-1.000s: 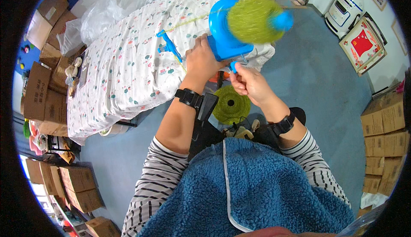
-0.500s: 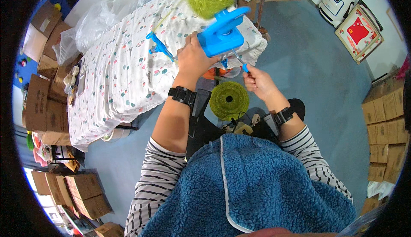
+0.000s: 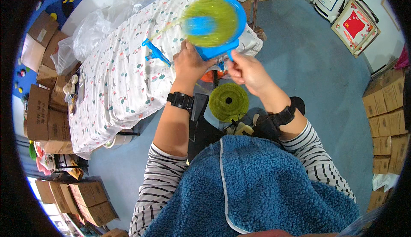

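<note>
A blue yarn winder [image 3: 214, 52] sits at the near right end of the cloth-covered table. On top of it turns a light green yarn ball [image 3: 222, 12], blurred by spinning. My left hand [image 3: 190, 63] grips the winder's near left side, its fingertips partly hidden behind the ball. My right hand [image 3: 250, 72] is closed around the crank handle [image 3: 231, 57], just right of the base. Left of the winder a blue yarn guide arm [image 3: 156, 53] sticks out, with a green strand running from it to the ball. Below the table edge stands a green yarn cone [image 3: 218, 103].
The table [image 3: 124, 78] has a white patterned cloth, with clear plastic bags [image 3: 92, 29] along its far left side. Cardboard boxes [image 3: 87, 196] are stacked at left and more boxes [image 3: 385, 108] at right. A broom [image 3: 259, 32] stands by the table's far right corner.
My right hand has swung the crank handle up and left, closer to the base. The yarn ball has tilted and turned, now smeared by motion. My left hand stays on the winder.
</note>
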Action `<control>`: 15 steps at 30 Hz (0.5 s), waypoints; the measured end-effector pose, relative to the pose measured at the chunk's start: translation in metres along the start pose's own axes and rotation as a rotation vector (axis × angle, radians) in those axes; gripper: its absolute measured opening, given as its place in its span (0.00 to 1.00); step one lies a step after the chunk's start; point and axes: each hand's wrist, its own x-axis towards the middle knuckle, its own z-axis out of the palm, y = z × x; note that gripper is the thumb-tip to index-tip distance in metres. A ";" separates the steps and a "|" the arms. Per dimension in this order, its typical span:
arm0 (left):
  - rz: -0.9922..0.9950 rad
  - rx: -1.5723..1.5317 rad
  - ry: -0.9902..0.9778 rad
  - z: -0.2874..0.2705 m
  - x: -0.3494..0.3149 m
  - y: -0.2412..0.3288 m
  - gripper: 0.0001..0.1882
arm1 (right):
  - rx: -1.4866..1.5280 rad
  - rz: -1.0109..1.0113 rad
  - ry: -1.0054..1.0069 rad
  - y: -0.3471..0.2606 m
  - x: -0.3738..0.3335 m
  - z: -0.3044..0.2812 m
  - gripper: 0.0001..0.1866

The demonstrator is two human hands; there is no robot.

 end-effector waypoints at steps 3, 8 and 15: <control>-0.030 0.078 0.054 0.003 0.000 0.001 0.56 | -0.055 0.019 -0.020 0.024 0.006 0.017 0.24; -0.011 0.065 0.015 0.003 0.001 -0.001 0.56 | -0.048 0.144 -0.055 0.060 0.011 0.009 0.25; -0.034 0.063 0.025 0.002 -0.001 0.001 0.56 | 0.007 0.243 0.153 0.084 0.006 -0.043 0.21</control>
